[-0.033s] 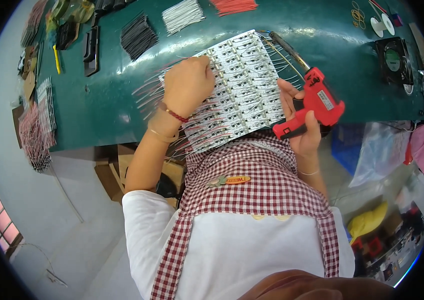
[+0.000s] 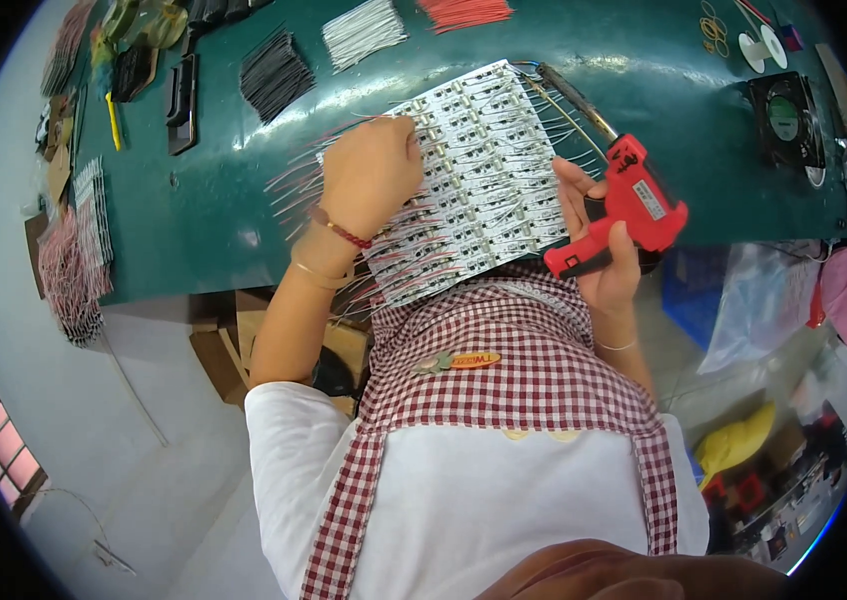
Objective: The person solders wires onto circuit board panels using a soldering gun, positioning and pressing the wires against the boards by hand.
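My right hand (image 2: 612, 262) is wrapped around the handle of a red soldering gun (image 2: 646, 205). The gun's metal barrel and thin feed tube run up and left to the far right corner of a white circuit board panel (image 2: 489, 180). Rows of small components and thin white, black and red wires cover the panel, which lies at the table's near edge against my apron. Over its left part my left hand (image 2: 374, 170) is closed, back of the hand up. Its fingertips are hidden, so what they pinch cannot be made out. Wire ends stick out past the panel's left edge.
On the green table (image 2: 214, 220) lie bundles of black wires (image 2: 279, 76), white wires (image 2: 365, 33) and red wires (image 2: 466, 12). A black fan (image 2: 786, 122) and a white spool (image 2: 764, 50) stand at right. Wired strips (image 2: 72, 265) hang over the left edge.
My left hand has shifted very slightly to the left over the panel. The right hand and soldering gun look unmoved.
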`<act>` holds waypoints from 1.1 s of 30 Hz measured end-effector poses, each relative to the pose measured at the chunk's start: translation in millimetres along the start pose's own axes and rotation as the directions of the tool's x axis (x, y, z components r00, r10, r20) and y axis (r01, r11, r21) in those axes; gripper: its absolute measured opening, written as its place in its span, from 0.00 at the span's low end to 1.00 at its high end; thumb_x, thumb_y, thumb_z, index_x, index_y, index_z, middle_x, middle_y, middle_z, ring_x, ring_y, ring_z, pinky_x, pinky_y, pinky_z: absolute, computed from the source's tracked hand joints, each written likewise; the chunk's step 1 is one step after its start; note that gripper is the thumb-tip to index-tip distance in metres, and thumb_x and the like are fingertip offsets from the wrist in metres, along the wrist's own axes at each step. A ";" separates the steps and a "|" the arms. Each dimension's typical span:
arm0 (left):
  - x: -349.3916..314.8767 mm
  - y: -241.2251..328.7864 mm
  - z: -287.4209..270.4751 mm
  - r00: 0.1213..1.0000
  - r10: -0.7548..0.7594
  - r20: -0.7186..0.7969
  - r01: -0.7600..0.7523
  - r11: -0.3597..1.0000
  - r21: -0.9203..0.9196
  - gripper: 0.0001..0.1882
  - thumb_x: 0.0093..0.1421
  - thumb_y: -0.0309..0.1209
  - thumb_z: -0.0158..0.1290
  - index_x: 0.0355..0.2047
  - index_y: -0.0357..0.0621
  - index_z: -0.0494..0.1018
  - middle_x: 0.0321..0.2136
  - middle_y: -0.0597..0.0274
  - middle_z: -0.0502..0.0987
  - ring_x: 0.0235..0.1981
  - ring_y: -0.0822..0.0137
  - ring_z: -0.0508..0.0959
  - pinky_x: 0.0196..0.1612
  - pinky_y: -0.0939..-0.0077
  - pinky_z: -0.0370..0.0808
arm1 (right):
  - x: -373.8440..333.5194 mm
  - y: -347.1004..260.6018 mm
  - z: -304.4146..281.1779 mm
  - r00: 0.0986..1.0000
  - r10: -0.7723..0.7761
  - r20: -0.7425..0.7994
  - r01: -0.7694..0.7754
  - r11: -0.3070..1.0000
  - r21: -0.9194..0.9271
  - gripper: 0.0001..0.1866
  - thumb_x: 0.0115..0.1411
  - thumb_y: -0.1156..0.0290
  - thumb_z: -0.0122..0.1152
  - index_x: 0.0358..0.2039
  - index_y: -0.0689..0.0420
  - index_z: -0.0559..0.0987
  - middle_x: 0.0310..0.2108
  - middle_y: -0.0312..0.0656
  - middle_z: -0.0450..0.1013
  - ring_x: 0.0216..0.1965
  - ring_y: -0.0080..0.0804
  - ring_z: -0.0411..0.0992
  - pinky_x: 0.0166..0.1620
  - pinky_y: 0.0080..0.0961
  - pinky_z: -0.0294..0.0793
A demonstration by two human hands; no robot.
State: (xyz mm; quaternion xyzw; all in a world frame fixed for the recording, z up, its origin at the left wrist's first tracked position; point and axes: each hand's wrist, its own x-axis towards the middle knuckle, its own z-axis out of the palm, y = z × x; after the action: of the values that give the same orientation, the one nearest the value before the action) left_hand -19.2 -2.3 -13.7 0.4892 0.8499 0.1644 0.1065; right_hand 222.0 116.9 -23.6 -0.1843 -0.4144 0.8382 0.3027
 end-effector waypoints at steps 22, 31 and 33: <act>-9.2 14.0 1.3 0.995 -0.063 0.072 0.074 0.985 -0.154 0.09 0.54 0.30 0.52 0.22 0.35 0.72 0.24 0.47 0.76 0.26 0.48 0.77 0.29 0.58 0.73 | -0.2 -0.3 0.4 1.000 -0.005 -0.001 0.005 1.000 0.003 0.19 0.62 0.59 0.55 0.48 0.57 0.69 0.58 0.61 0.62 0.66 0.49 0.54 0.69 0.44 0.45; 0.0 26.1 -5.1 0.984 0.163 -0.074 -0.173 0.970 -0.172 0.07 0.53 0.29 0.57 0.29 0.40 0.71 0.29 0.55 0.73 0.32 0.55 0.76 0.34 0.64 0.72 | 0.0 1.7 -0.6 1.000 -0.005 0.002 0.005 1.000 -0.001 0.20 0.62 0.57 0.55 0.48 0.57 0.69 0.58 0.61 0.62 0.66 0.50 0.55 0.69 0.44 0.45; 6.0 33.5 4.6 0.982 0.190 -0.003 -0.186 0.956 -0.226 0.07 0.53 0.29 0.57 0.29 0.40 0.71 0.29 0.56 0.73 0.32 0.55 0.76 0.34 0.64 0.72 | -0.5 3.3 -2.3 1.000 0.000 0.009 0.000 1.000 0.006 0.20 0.62 0.57 0.55 0.48 0.57 0.69 0.59 0.61 0.62 0.66 0.50 0.54 0.69 0.44 0.45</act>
State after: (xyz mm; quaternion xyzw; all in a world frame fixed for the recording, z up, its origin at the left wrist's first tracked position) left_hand 6.1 19.4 -5.2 0.5539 0.7745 0.2645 0.1529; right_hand 222.5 116.4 -27.6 -0.1794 -0.4133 0.8403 0.3013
